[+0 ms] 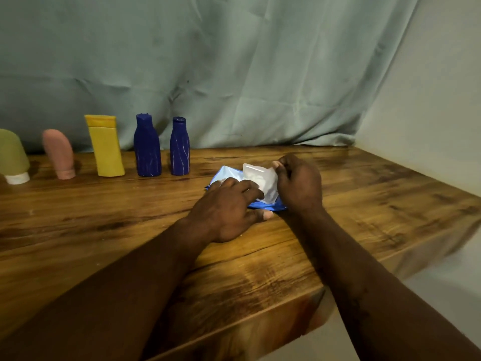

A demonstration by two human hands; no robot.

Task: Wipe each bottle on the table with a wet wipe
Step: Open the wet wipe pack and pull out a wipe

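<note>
Far left: olive tube (12, 153) stands cap-down on a white cap, cut off by the frame edge. Next in the row along the table's (104, 230) back edge, all upright with long axes vertical: pink tube (59, 155), cap-down; yellow bottle (107, 149), cap up; taller dark blue bottle (147, 148); shorter dark blue bottle (179, 149), just beside it. All five are apart from the hands. Right of the row, mid-table: blue wipes pack (224, 173) lies flat, long axis running from far-left to near-right. Left hand (226, 205) rests on the pack, fingers extended and spread, pressing it down and covering much of it; thumb on the table at the pack's near edge. White flap (258, 178) stands up from the pack; cannot tell whether it is the lid or a wipe. Right hand (299, 185) is curled, thumb and fingers pinching the flap's upper corner; its fingertips are mostly hidden behind the knuckles. Green cloth (234, 74) hangs behind.
</note>
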